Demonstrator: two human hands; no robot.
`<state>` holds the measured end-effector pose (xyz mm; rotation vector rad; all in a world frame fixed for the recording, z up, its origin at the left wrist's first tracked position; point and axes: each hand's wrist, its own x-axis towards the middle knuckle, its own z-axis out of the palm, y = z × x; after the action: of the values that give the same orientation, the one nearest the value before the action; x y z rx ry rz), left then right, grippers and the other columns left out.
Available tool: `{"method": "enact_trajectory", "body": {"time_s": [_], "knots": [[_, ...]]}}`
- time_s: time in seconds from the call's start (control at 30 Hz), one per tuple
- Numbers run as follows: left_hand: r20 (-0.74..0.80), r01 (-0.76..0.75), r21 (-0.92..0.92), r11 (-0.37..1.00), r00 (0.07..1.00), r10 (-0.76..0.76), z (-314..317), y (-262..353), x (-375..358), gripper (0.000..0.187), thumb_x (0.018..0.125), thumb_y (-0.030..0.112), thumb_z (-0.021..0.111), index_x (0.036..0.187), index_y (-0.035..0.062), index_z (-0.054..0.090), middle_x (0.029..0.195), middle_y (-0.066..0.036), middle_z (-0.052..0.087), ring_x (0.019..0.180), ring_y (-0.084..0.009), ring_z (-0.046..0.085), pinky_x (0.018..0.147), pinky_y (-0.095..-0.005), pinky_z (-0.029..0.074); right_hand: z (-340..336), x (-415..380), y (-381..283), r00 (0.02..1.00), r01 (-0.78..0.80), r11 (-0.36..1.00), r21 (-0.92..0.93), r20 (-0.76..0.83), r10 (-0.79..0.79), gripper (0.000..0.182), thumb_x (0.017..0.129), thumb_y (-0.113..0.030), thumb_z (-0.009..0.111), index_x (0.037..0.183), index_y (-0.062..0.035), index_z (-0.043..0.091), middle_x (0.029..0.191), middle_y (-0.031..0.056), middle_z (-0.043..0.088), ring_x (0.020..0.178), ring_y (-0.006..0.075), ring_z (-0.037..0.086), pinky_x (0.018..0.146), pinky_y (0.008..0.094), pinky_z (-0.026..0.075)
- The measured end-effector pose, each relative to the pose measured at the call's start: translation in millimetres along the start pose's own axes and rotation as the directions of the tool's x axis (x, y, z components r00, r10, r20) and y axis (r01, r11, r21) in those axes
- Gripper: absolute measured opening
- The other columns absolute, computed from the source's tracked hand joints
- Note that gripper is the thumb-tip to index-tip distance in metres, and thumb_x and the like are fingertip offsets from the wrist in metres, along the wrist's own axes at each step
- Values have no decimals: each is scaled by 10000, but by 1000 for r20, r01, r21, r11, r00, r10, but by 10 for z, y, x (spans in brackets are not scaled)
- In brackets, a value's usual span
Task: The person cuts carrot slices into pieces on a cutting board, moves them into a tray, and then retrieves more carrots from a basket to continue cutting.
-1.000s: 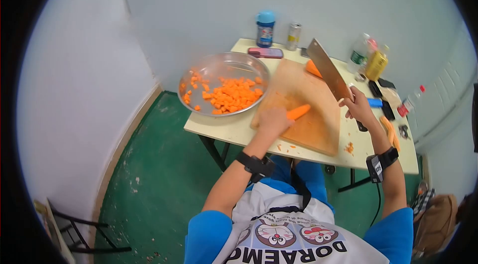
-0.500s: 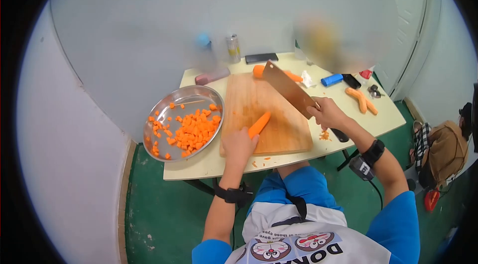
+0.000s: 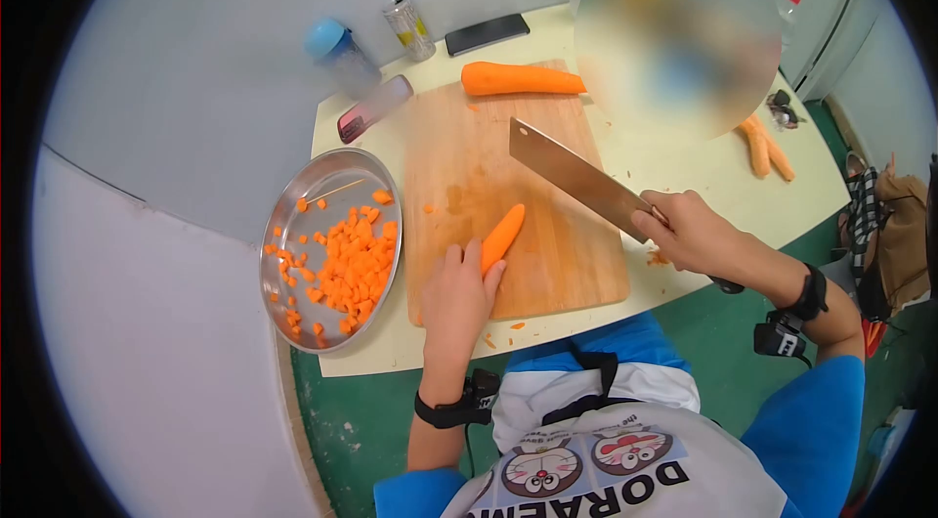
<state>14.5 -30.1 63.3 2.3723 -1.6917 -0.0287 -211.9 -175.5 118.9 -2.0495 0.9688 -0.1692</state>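
Note:
My left hand [image 3: 459, 295] is closed around the thick end of a peeled carrot [image 3: 503, 237] that lies on the wooden cutting board [image 3: 557, 274]. The carrot's narrow end points away from me. My right hand [image 3: 689, 230] grips the handle of a cleaver [image 3: 576, 181], whose wide blade is held above the right part of the board, apart from the carrot. Across the board's far edge lies a larger peeled carrot [image 3: 518, 79]. Left of the board, a round metal tray [image 3: 340, 164] holds diced carrot [image 3: 354, 259] and a thin stick.
Along the far side stand a blue-capped bottle [image 3: 342, 57], a can [image 3: 409, 29] and a phone [image 3: 488, 34]. A pinkish case [image 3: 374, 109] lies near the tray. More carrots [image 3: 765, 149] and keys [image 3: 785, 108] lie at the right. The back right is blurred.
The view has shifted, so the far carrot and bottle show more clearly. Both hands keep hold of the carrot and cleaver. The cleaver remains raised over the board.

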Motion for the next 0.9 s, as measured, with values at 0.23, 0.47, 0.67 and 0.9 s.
{"method": "enact_trajectory", "body": {"time_s": [0.23,0.47,0.67,0.9], "knots": [[187,114,-110,987,978,-92,-105,112,60,422,855,266,560,1224,76,485,862,-152,523,781,-301,544,661,-370,438,-15,153,28,977,38,979,-199,213,5,189,875,-115,445,826,52,518,630,213,573,568,384,577,563,428,482],[280,109,-32,994,955,-96,-107,144,126,517,865,245,546,1348,176,374,773,-107,441,681,-269,487,606,-356,431,23,245,26,951,147,977,-155,293,-97,180,781,-31,511,932,55,464,843,230,547,681,385,567,584,418,473],[312,120,-49,992,945,-99,-134,139,149,496,868,250,544,1328,142,394,797,-108,450,697,-273,499,604,-359,434,66,220,-66,951,117,986,122,273,-147,196,751,-1,520,927,45,444,806,191,515,707,368,556,569,419,437],[314,136,-64,989,943,-109,-135,142,152,482,871,247,541,1319,135,403,807,-108,447,699,-275,503,599,-355,439,93,287,-113,929,135,989,54,339,-145,205,724,12,535,898,42,429,791,183,511,717,364,568,578,406,461]]}}
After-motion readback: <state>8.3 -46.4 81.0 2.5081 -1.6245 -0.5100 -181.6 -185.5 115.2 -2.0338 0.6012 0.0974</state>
